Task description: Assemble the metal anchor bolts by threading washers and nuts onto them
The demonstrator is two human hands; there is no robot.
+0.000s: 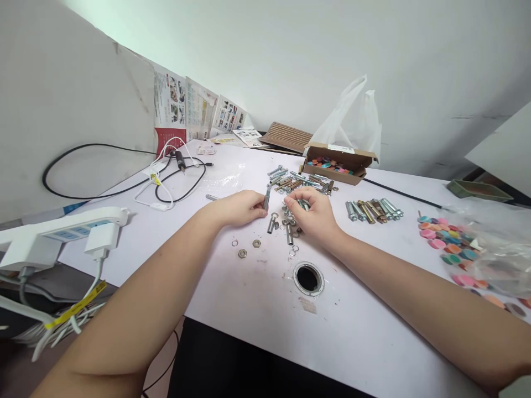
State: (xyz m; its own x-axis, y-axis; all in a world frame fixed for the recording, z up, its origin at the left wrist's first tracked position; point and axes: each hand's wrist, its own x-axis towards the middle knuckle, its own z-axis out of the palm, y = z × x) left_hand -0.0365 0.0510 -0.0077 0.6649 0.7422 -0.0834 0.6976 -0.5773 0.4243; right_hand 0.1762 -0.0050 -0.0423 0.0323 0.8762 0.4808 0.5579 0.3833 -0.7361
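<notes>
My left hand [244, 208] is closed on a silver bolt [267, 197], held roughly upright between thumb and fingers. To its right, my right hand [314, 214] has thumb and forefinger pinched together over a small heap of metal parts; whatever is in the pinch is too small to name. By the right fingers are a metal sleeve [289, 234] and several washers and nuts. A shorter bolt piece [272, 223] lies between the hands. Nearer me rest two hex nuts, one [256, 243] beside the other [242, 254], and a ring washer [235, 242].
Behind the hands lies a pile of bolts and sleeves [286, 179]. Assembled anchor bolts [373, 210] form a row at right. A cardboard box [352, 176] holds coloured pieces; more coloured discs [450, 243] lie far right. A round hole [308, 278] opens in the white table [249, 293]. Cables and a power strip [70, 231] occupy the left.
</notes>
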